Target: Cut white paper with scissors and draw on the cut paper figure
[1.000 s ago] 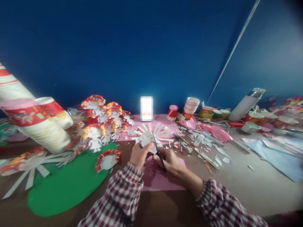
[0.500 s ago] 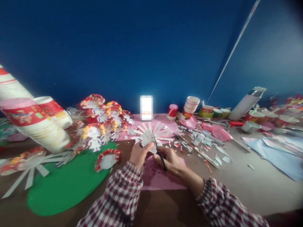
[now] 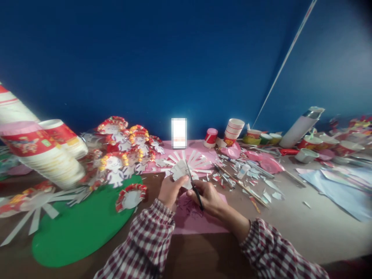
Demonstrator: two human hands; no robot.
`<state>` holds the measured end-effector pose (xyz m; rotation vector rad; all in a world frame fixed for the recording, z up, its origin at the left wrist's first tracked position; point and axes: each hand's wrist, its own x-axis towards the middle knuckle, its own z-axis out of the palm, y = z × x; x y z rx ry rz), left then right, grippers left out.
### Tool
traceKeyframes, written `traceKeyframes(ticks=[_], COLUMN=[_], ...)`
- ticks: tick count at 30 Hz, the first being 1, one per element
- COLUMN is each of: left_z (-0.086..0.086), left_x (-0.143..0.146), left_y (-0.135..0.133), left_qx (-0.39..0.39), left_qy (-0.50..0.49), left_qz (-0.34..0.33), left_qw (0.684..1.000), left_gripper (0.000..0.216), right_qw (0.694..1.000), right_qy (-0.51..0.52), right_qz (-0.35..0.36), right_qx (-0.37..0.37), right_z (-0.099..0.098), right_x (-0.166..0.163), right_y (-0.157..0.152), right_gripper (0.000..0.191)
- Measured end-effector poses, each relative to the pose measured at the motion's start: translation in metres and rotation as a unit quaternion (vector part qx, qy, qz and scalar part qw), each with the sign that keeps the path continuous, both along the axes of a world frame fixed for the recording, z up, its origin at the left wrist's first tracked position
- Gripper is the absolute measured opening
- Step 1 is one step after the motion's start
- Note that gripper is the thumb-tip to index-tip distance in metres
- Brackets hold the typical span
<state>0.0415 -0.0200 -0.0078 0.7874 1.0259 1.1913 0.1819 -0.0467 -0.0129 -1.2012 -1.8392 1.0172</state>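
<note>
My left hand [image 3: 172, 190] pinches a piece of white paper [image 3: 179, 169], thumb on top. In my right hand [image 3: 210, 198] is a pair of scissors with black handles [image 3: 198, 197]; the blades lie at the right edge of the white paper. I cannot tell whether the blades are apart. Beneath my hands is a pink sheet [image 3: 200, 225] with dark marks or scraps on it. Just beyond the paper, a cup cut into white strips fans out [image 3: 200, 159] on another pink sheet [image 3: 208, 147].
Paper-cup dolls [image 3: 114, 167] crowd the left, near a green oval mat [image 3: 78, 236] and tall cup stacks [image 3: 52, 159]. Paper scraps [image 3: 273, 186], sticks [image 3: 247, 190] and a cup stack [image 3: 234, 130] are right of centre. Blue-white sheets [image 3: 334, 190] lie far right. A blue wall [image 3: 145, 69] stands behind.
The whole view has shifted very slightly. My hands, the paper and the scissors keep nearly the same places and grip.
</note>
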Motion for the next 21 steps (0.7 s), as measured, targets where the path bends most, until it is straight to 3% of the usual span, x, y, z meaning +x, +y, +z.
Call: traceKeyframes(ticks=[21], left_z=[-0.0046], left_x=[-0.0013], left_y=[0.0018], left_qx=[0.008], left_qy=[-0.005], left_qz=[-0.021], left_qw=[1.0], left_gripper=[0.029], right_qw=[1.0], right_qy=[0.014], right_qz=[-0.002], right_qx=[0.003], right_z=[-0.0004], right_x=[0.0012], right_y=[-0.0001], right_gripper=[0.033])
